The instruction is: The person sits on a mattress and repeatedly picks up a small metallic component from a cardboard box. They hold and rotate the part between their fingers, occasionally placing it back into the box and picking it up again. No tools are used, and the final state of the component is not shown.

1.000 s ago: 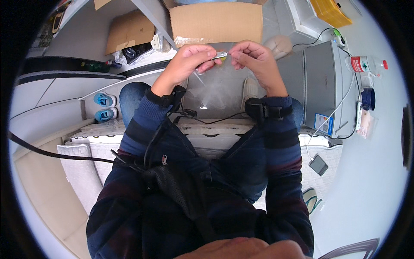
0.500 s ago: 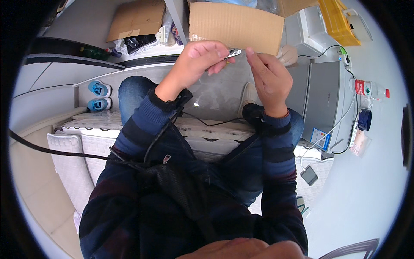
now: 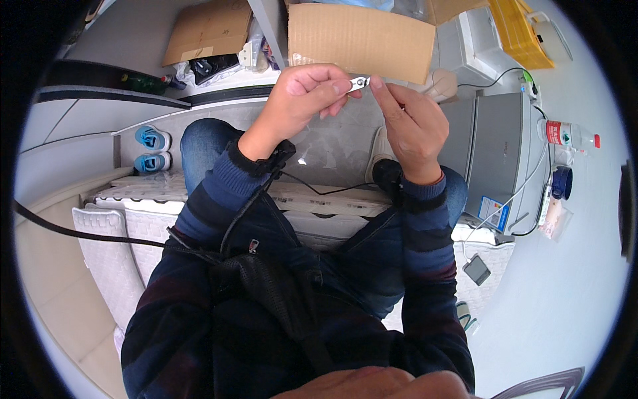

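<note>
Over grey floor tiles (image 3: 332,141), beyond dark jeans (image 3: 207,145), presenting a fingertip (image 3: 377,84) of the half-curled, empty right hand (image 3: 419,128) just beside a silver nail clipper (image 3: 359,83) pinched in the left hand (image 3: 300,100), judged mid-trim, with done and left too small to tell apart, short of a cardboard box (image 3: 362,40).

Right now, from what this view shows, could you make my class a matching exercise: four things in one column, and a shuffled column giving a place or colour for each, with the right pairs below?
Things
1. Nail clipper
2. Pair of sneakers
3. Plastic crate
4. Phone-like device

Places and colours
A. Yellow
B. Lying on the white quilted bedding
C. Gripped in the left hand
D. Light blue

Right pairs
1-C, 2-D, 3-A, 4-B
</note>
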`<state>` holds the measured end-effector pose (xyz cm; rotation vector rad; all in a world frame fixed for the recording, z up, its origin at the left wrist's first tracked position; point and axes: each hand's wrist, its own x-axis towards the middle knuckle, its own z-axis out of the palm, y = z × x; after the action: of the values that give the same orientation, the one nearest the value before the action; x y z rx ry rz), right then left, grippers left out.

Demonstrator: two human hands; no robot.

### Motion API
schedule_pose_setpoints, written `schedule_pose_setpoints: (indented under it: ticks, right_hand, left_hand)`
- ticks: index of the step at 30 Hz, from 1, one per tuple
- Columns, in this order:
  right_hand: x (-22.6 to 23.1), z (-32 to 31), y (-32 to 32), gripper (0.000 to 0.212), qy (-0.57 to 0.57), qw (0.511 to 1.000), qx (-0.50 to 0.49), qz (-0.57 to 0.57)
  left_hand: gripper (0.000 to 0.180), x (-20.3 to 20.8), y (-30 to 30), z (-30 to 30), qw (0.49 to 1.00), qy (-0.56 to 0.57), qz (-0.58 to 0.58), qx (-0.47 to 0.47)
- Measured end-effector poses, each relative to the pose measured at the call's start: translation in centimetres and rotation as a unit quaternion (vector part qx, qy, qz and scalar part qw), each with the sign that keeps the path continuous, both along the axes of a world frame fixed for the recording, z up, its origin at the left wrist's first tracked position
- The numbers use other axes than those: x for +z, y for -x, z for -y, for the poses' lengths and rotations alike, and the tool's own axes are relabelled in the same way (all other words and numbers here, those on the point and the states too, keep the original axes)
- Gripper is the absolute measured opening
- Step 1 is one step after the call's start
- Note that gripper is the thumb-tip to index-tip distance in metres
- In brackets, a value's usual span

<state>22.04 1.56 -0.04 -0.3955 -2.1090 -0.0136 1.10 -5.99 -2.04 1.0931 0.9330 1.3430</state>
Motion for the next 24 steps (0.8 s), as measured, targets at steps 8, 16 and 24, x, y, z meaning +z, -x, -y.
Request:
schedule_pose_setpoints:
  ticks: [8, 16, 24]
  right_hand:
    - [-0.4, -0.3, -0.2, 0.043, -0.014, 1.0, -0.012, 0.013]
    - [-0.9, -0.6, -0.5, 0.047, -0.028, 0.999, -0.019, 0.026]
    - [-0.9, -0.4, -0.4, 0.047, -0.026, 0.999, -0.022, 0.035]
  left_hand:
    - [0.025, 0.1, -0.2, 0.1, 1.0, 0.007, -0.023, 0.019]
    - [0.023, 0.4, -0.4, 0.1, 0.998, 0.026, -0.039, 0.034]
    - [0.024, 0.4, -0.4, 0.0, 0.999, 0.025, -0.027, 0.023]
